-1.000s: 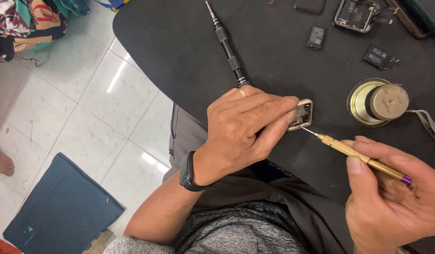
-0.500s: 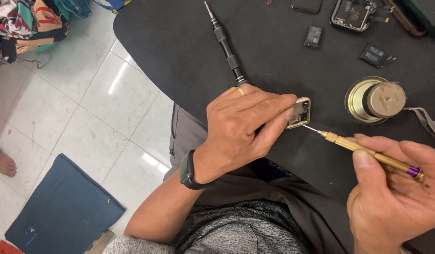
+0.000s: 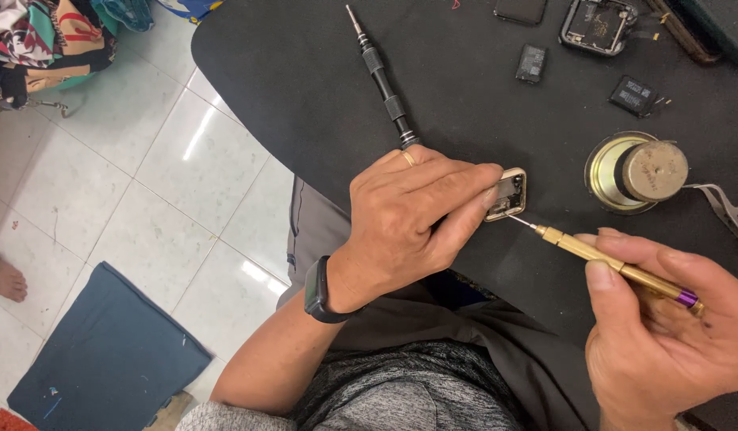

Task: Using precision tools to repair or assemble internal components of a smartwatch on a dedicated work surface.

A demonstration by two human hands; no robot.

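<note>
My left hand (image 3: pixel 413 215) rests on the black table (image 3: pixel 464 96) and pins a small gold watch case (image 3: pixel 511 193) with its fingertips; a ring and a dark wristband show on that arm. In my right hand (image 3: pixel 664 327) is a thin gold screwdriver (image 3: pixel 608 259) with a purple end, gripped like a pen. Its fine tip touches the lower edge of the watch case.
A black precision screwdriver (image 3: pixel 382 78) lies on the table above my left hand. A round brass tin with a lid (image 3: pixel 636 172), tweezers (image 3: pixel 724 207), small black parts (image 3: pixel 532 63) and an opened device (image 3: pixel 596 24) sit at the right. A blue mat (image 3: pixel 105 351) lies on the tiled floor.
My right hand and the gold screwdriver shifted slightly right, then settled with the tip at the watch case. My left hand stayed put on the case.
</note>
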